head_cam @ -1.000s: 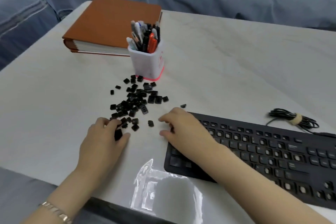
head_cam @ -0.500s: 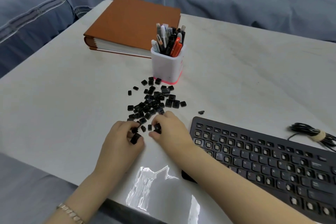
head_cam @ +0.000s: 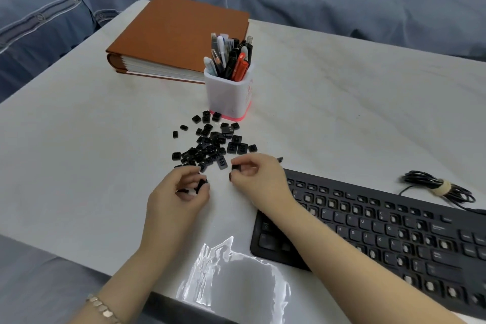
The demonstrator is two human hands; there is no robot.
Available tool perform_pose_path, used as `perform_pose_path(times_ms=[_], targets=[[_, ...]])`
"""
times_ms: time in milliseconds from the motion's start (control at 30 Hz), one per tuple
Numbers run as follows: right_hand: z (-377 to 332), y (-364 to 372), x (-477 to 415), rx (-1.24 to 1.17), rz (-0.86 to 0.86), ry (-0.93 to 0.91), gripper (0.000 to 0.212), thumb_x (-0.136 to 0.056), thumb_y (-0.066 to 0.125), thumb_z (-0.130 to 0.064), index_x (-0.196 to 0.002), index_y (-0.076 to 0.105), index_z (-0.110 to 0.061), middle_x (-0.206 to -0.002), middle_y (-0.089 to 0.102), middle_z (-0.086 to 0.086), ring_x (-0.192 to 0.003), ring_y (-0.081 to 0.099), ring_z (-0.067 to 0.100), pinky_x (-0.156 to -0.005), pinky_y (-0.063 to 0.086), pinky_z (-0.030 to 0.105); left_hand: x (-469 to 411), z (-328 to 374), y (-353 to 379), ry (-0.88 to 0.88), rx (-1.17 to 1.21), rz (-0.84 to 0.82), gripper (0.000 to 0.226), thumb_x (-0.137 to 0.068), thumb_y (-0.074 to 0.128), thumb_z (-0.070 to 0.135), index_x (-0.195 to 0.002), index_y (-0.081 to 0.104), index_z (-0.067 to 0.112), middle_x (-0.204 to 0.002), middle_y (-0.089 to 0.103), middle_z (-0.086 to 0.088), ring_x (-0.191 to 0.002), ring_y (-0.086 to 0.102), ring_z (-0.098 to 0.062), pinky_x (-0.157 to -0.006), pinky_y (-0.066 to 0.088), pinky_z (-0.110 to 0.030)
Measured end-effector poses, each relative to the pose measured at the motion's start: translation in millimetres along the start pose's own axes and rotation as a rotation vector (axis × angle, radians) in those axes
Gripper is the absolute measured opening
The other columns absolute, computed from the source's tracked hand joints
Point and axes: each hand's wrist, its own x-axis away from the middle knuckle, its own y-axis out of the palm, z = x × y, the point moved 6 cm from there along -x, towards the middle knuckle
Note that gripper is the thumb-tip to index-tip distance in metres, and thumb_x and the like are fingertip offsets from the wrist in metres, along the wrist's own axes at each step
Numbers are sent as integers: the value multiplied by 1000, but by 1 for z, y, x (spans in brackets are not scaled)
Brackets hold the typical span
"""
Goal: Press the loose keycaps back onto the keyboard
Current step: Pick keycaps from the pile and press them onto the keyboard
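The white table [head_cam: 342,113] carries everything. The largest of the task's things on it is the black keyboard [head_cam: 394,234], which runs from the middle of the view out toward four o'clock. Many of its sockets show bare pale stems, so by my reading the job is far from finished. Next in size is the pile of loose keycaps [head_cam: 210,144], heaped at twelve o'clock of both hands and just beyond their fingertips. The keyboard's near-left corner lies at about five o'clock of the right hand.

The step in hand looks like picking and sorting — each hand has a cap, but none is over the board yet. The left hand [head_cam: 181,197] sits at seven o'clock of the pile, fingers curled round a dark keycap [head_cam: 202,184]; whether it holds more than one I cannot tell. The right hand [head_cam: 260,181] is at five o'clock of the pile, its forearm passing over the keyboard's left end. It pinches a second keycap [head_cam: 236,168] between thumb and forefinger.

The next move, as I judge it, calls for reading the legend on a cap and turning it face up. The cap then has to be carried toward four o'clock to the matching empty socket and pressed straight down until it seats — a tilted cap would likely skid off its stem.
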Motion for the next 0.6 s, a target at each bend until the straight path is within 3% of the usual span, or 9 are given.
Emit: perform_pose_path(times_ms=[133,200,367,467,600], targets=[[3,-20,4,-991,-54,420,17,-84,53,5,-74,62,-5,-64,59,5,-52,58,7,-53,49,12,1,9,14,-78,226,-47,24,-83,62,0,-94,62,21,-88,68,0,-77,68,-8,-73,55,-24],[5,-36,10,-1224,-69,530,15,-86,48,1,-78,60,-2,-65,56,8,-58,55,14,-47,48,14,3,15,27,-115,307,-101,22,-88,53,-3,-93,62,17,-87,65,-3,-72,68,-7,-69,57,-26],[20,-74,26,-1330,-84,562,22,-88,41,-4,-81,60,0,-59,57,8,-53,59,14,-47,49,17,8,24,60,-172,208,-250,38,-90,32,-8,-76,62,12,-64,53,1,-52,52,0,-55,47,-14],[33,-96,33,-1260,-30,530,17,-88,44,-4,-83,60,2,-60,56,8,-51,61,15,-52,53,19,13,32,79,-145,80,-355,35,-90,35,-2,-74,61,15,-57,48,5,-50,44,-3,-53,38,-16],[54,-119,48,-1145,-1,550,15,-88,47,-3,-84,60,2,-65,55,9,-53,62,16,-53,55,22,24,52,100,-15,1,-450,20,-88,54,11,-79,63,26,-70,60,8,-61,52,1,-59,41,-11]])
